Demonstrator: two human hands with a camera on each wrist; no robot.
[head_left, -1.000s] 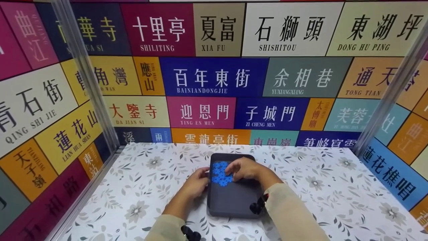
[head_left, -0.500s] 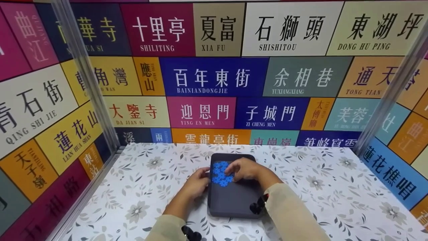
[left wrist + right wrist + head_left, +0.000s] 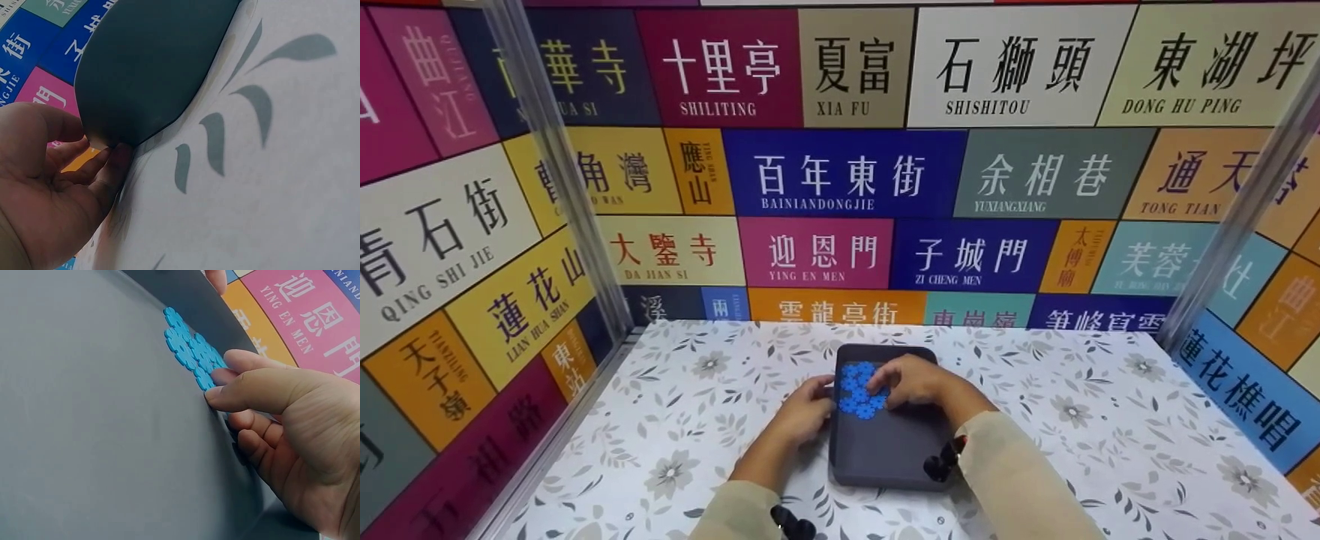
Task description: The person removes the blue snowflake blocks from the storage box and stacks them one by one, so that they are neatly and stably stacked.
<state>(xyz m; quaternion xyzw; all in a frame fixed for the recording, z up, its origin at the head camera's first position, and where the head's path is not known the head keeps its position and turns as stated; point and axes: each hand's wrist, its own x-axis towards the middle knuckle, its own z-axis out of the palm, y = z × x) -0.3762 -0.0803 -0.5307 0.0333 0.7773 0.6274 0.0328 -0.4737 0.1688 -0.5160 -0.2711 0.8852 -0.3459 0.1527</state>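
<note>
A dark grey rectangular tray (image 3: pixel 877 454) lies on the table, with several blue snowflake-shaped plastic discs (image 3: pixel 855 409) grouped flat at its far left. My left hand (image 3: pixel 804 412) holds the tray's left side; in the left wrist view, thumb and fingers meet around the edge of the tray (image 3: pixel 152 62). Reaching in from the right, my right hand (image 3: pixel 913 381) has thumb and index finger pinched on a blue snowflake disc (image 3: pixel 203 378) at the near edge of the group. Its other fingers curl beneath, and part of the discs is hidden behind the hand.
The table (image 3: pixel 682 420) has a white cover printed with grey flowers and leaves. Walls of coloured sign panels (image 3: pixel 840 172) close off the back and both sides. Clear vertical strips (image 3: pixel 562 172) stand at the corners. Black wrist devices (image 3: pixel 941 459) overlap the tray's lower right.
The whole head view has shifted slightly right. Both hands, the tray and the blue discs keep nearly the same places relative to each other.
</note>
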